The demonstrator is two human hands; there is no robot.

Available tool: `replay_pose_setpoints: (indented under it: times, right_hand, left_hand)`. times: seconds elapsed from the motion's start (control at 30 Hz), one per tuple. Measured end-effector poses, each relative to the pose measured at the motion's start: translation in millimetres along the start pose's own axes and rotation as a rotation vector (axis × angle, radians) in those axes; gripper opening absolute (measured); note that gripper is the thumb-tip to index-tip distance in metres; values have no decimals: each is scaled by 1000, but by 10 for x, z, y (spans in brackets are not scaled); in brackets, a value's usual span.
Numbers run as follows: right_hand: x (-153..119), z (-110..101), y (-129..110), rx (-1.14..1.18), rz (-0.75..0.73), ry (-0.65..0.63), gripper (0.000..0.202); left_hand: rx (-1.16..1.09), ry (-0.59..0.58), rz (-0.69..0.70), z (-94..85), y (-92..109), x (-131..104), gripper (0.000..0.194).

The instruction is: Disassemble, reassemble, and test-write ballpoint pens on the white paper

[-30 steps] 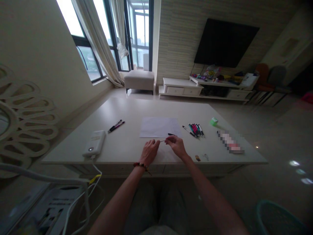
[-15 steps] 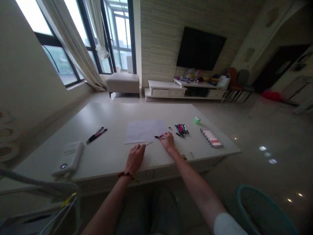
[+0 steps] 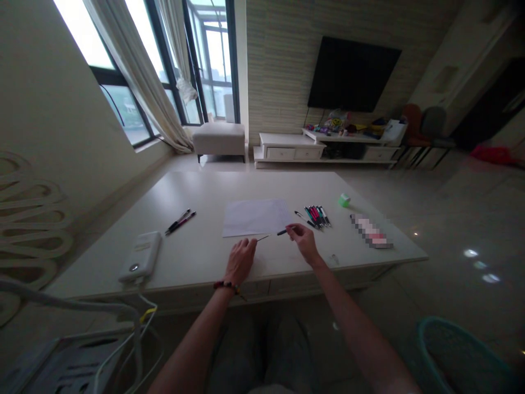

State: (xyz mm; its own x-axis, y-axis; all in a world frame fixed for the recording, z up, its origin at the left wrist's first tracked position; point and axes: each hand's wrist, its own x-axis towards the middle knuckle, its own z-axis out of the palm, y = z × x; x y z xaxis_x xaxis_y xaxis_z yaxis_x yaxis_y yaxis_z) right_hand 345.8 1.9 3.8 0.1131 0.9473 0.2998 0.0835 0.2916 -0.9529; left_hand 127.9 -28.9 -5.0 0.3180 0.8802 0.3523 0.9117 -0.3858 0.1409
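My left hand (image 3: 241, 260) rests low over the table's near side, its fingers pinched on a thin dark stick (image 3: 263, 238) that looks like a pen refill. To the right, my right hand (image 3: 304, 242) is closed on a short black pen part (image 3: 281, 232), whose free end points left toward the stick. The two pieces are apart. Just beyond both hands lies a white sheet of paper (image 3: 255, 218). Several pens (image 3: 318, 215) lie side by side right of the paper, with one single pen (image 3: 304, 219) angled beside them.
On the white table (image 3: 197, 189), a few pens (image 3: 180, 221) and a white power bank (image 3: 141, 256) with a cable lie left. A green cube (image 3: 344, 201), a pixelated item (image 3: 371, 231) and a small clear piece (image 3: 334, 259) are right. A teal basket (image 3: 426, 334) stands lower right.
The view has swung slightly left, so everything appears farther right. My right hand, with the black pen part, has drawn a little away from my left hand, which keeps its pinch on the stick.
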Motion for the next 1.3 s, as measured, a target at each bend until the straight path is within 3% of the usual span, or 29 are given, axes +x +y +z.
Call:
replay_pose_setpoints:
  times: [0.57, 0.83, 1.1, 1.3]
  right_hand:
    - [-31, 262, -111, 66, 37, -45, 33]
    - [-37, 342, 74, 281, 169, -25, 32]
    - [-131, 608, 108, 216, 136, -146, 32]
    - [-96, 567, 98, 98, 166, -230, 34]
  left_hand:
    - [2, -22, 2, 11, -8, -5, 19]
    - [14, 2, 3, 36, -19, -7, 18]
    - [-92, 65, 28, 135, -77, -17, 25]
    - [-102, 77, 39, 134, -77, -20, 19]
